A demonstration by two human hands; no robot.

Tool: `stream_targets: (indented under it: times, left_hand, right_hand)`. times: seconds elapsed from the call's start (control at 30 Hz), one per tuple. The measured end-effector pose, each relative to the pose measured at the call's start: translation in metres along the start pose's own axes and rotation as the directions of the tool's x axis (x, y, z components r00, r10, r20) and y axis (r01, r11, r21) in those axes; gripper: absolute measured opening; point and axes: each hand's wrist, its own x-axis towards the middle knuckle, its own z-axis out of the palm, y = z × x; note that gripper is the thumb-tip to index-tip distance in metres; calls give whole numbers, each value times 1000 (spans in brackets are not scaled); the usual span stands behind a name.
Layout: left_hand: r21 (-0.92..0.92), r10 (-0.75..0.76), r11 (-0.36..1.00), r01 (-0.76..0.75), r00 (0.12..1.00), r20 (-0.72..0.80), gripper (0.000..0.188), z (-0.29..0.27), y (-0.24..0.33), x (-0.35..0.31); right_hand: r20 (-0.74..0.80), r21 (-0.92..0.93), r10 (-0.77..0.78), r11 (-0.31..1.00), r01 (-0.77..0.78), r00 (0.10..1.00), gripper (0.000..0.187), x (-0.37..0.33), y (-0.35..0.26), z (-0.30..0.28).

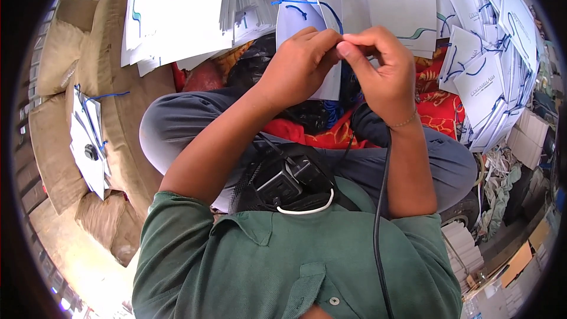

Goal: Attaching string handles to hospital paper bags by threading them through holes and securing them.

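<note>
A white paper bag (pixel 300 20) stands with its top spread apart in front of me, its lower part partly behind my left hand. One blue cord (pixel 331 15) runs from its upper edge down to my fingertips. My left hand (pixel 302 59) is closed, its fingers curled around the cord's end. Thumb and forefinger of my right hand (pixel 383 68) pinch at the same spot, touching the left fingertips. The very tip of the cord is hidden between the fingers.
Flat white bags (pixel 177 12) are stacked at the far left. Bags with blue cord handles (pixel 484 77) are piled at the right. More bags (pixel 88 136) lie on the brown sofa (pixel 112 41). A red patterned cloth (pixel 440 106) lies beneath. A black cable (pixel 381 224) crosses my front.
</note>
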Motion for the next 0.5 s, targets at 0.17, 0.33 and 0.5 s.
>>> stream_targets:
  times: [0.17,0.33,0.5]
  left_hand:
    - [58,67,996,-68,998,18,16,4,-13,-2]
    - [-128,-86,987,93,994,61,16,-9,6,2]
    - [-82,-42,995,55,988,151,16,-11,-9,5]
  right_hand:
    - [-75,106,-69,991,76,995,12,4,-17,-4]
    - [-91,371,97,927,-57,991,10,4,-18,-16]
    - [-102,487,33,873,21,994,11,0,-27,-19]
